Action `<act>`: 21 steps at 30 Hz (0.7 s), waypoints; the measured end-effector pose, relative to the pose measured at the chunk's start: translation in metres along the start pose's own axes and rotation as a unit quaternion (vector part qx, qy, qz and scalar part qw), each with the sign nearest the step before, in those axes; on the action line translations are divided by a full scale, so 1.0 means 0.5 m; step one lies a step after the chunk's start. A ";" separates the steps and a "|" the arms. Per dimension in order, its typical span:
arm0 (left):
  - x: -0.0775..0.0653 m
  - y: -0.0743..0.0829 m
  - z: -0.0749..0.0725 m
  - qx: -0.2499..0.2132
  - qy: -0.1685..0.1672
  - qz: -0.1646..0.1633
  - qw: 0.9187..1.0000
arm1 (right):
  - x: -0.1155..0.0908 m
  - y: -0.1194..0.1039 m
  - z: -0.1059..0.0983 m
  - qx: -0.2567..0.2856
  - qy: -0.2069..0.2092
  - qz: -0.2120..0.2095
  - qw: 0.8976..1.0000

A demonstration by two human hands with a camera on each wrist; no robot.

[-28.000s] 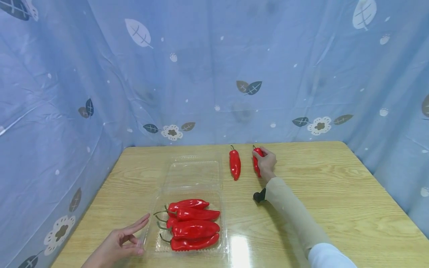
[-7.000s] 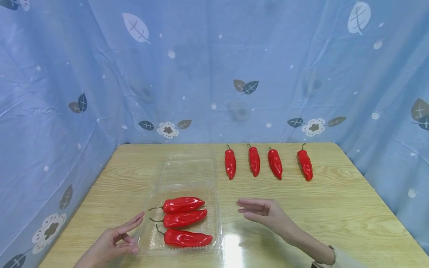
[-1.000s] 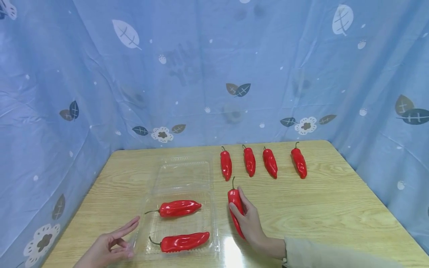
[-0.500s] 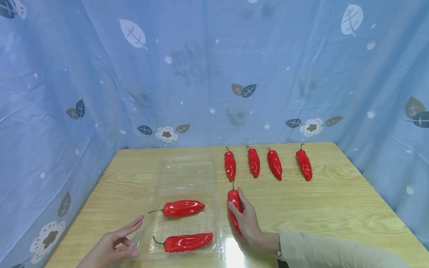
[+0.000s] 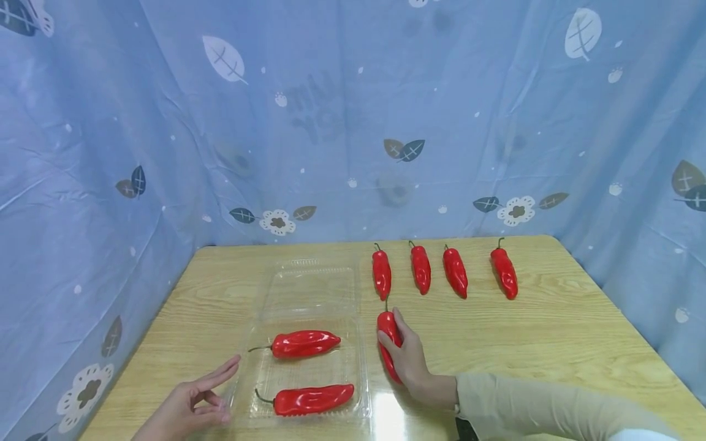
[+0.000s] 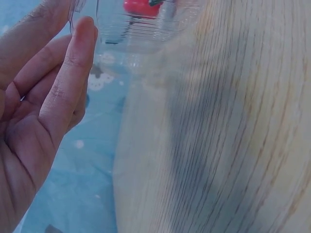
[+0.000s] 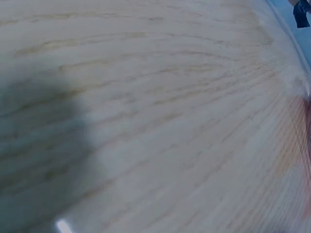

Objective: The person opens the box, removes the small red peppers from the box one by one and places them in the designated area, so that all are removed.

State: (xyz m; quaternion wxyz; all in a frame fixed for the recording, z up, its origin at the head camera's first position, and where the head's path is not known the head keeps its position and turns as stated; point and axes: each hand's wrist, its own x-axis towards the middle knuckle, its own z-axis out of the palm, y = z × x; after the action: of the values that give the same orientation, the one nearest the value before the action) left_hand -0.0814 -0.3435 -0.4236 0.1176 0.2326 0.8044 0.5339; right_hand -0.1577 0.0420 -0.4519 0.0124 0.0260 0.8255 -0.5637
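My right hand grips a long red pepper by its side, stem pointing away, just right of the clear plastic container. Thumb and fingers lie on either side of it. Only table fills most of the right wrist view, with a reddish blur at its right edge. Two more red peppers lie crosswise inside the container, one farther and one nearer. My left hand holds the container's left rim near its front corner, index finger extended. In the left wrist view the thumb meets the plastic edge.
Several red peppers stand in a spaced row along the table's back: leftmost, second, third and rightmost. The container's lid lies folded back. A blue patterned curtain encloses the table.
Since 28 s ago, the container's peppers have dropped to two and the back row has grown. The right hand, bare 7 s ago, now holds a pepper. Over the last second it hardly moves.
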 end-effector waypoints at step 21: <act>0.001 0.004 0.001 0.011 0.002 -0.006 1.000 | 0.007 -0.014 -0.003 0.028 -0.006 0.036 0.999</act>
State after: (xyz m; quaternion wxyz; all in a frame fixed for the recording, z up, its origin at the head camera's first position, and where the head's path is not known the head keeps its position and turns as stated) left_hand -0.0814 -0.3423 -0.4218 0.1167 0.2282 0.8116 0.5251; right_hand -0.1618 0.0408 -0.4448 0.0369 0.0523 0.8079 -0.5859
